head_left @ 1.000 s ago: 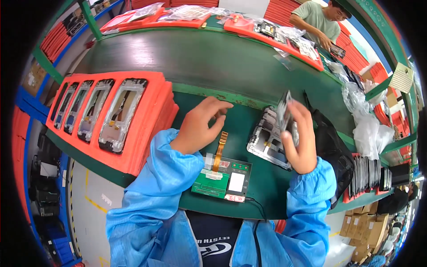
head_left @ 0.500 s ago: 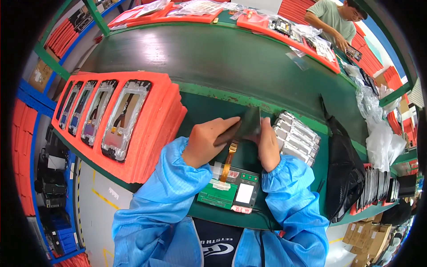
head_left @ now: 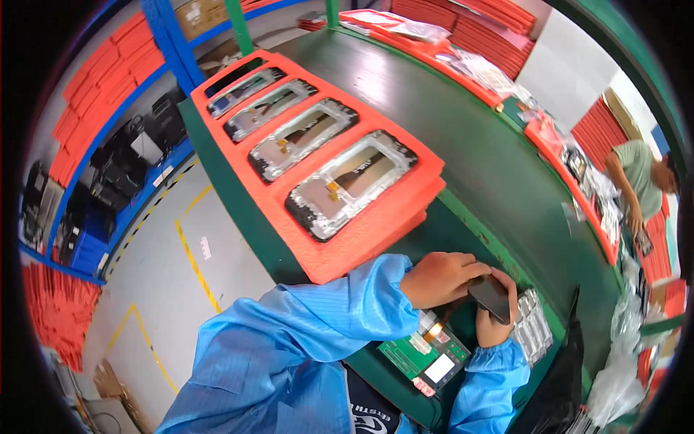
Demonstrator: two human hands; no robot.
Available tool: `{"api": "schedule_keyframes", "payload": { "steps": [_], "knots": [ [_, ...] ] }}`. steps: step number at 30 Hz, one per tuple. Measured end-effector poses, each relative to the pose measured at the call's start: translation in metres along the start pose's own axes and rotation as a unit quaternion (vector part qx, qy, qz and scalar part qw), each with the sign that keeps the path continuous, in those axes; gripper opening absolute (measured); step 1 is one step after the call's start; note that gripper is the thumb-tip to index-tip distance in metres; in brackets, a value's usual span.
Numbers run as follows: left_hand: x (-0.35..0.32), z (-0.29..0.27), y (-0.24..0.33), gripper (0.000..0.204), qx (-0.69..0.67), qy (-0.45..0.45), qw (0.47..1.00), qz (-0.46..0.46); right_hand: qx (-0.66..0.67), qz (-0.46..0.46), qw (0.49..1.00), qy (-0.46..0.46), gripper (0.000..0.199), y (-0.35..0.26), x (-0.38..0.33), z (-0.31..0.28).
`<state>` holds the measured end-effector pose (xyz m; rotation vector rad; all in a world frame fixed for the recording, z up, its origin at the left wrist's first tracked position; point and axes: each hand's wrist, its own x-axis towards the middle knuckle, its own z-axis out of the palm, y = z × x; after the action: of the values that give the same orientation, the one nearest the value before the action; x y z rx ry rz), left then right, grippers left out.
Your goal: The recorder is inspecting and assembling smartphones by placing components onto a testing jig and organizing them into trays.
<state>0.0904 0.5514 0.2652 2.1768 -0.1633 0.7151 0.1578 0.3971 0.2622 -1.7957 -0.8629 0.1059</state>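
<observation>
A dark phone screen (head_left: pixel 490 298) is held up in front of me, its black face tilted into view. My right hand (head_left: pixel 497 324) is wrapped round its right and lower side. The closed fingers of my left hand (head_left: pixel 439 279) grip its upper left edge; the fingertips are partly hidden. Below the hands a green test board (head_left: pixel 413 356) with a small white display lies on the green bench. A gold ribbon cable (head_left: pixel 434 332) rises from the board toward the screen; its upper end is hidden by my left hand.
A red foam tray stack (head_left: pixel 383 242) with several phone screens in frames stands left of my hands. Metal phone frames (head_left: pixel 533 329) lie beyond my right hand, near a black bag (head_left: pixel 560 383). Blue shelving (head_left: pixel 137 87) stands left; a person (head_left: pixel 640 181) works across the bench.
My view has swung to the left, so the foam tray sits nearer the middle. The screen has tilted, showing more of its dark face; both hands stay on it.
</observation>
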Motion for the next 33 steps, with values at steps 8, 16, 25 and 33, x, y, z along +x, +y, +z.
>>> {"api": "schedule_keyframes", "payload": {
  "steps": [8, 16, 25, 33],
  "knots": [
    [-0.003, -0.020, 0.006, 0.029, 0.095, -0.243, 0.953, -0.155, 0.024, 0.016, 0.999, 0.025, 0.035, 0.011, 0.002, 0.001],
    [-0.005, 0.009, -0.007, 0.031, -0.353, -0.220, 0.876, -0.246, 0.069, 0.024, 0.997, -0.013, 0.032, 0.010, 0.003, -0.007],
    [-0.001, 0.006, -0.007, 0.030, -0.499, -0.220, 0.771, -0.328, 0.135, 0.064, 0.989, 0.016, 0.032, 0.007, 0.012, -0.012],
    [0.001, 0.007, 0.002, 0.026, -0.452, -0.205, 0.787, -0.368, 0.187, 0.108, 0.976, 0.023, 0.031, 0.009, 0.007, -0.013]
  ]
}}
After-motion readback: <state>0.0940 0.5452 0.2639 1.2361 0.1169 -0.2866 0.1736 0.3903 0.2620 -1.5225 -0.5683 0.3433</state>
